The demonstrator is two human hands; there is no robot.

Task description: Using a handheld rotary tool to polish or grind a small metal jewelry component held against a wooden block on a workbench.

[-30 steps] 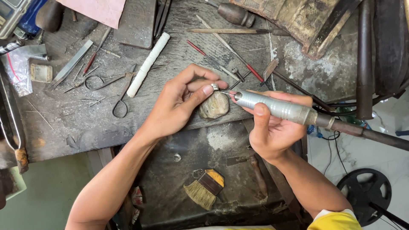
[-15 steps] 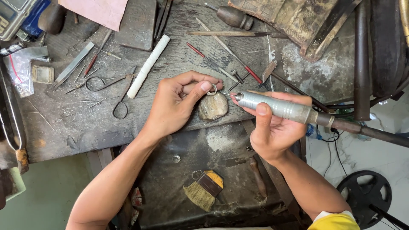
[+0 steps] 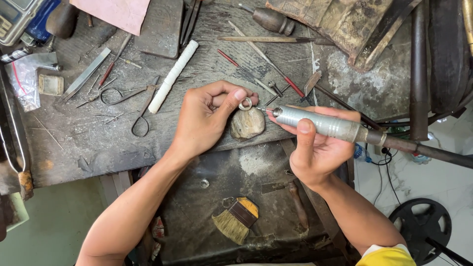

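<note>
Two hands: left hand (image 3: 207, 118) pinches one ring (image 3: 245, 104), right hand (image 3: 315, 148) one rotary handpiece (image 3: 322, 124).

We see both our forearms bare down to the wrists. Our left hand (image 3: 204, 118) and right hand (image 3: 315, 152) wear no gloves or rings. A bright yellow sleeve (image 3: 387, 256) covers our right upper arm.

Head camera, straight down, close over workbench (image 3: 98, 143)

Our left hand (image 3: 209, 118) pinches a small ring (image 3: 245, 104); our right hand (image 3: 315, 148) grips the rotary handpiece (image 3: 325, 124) beside it.
</note>
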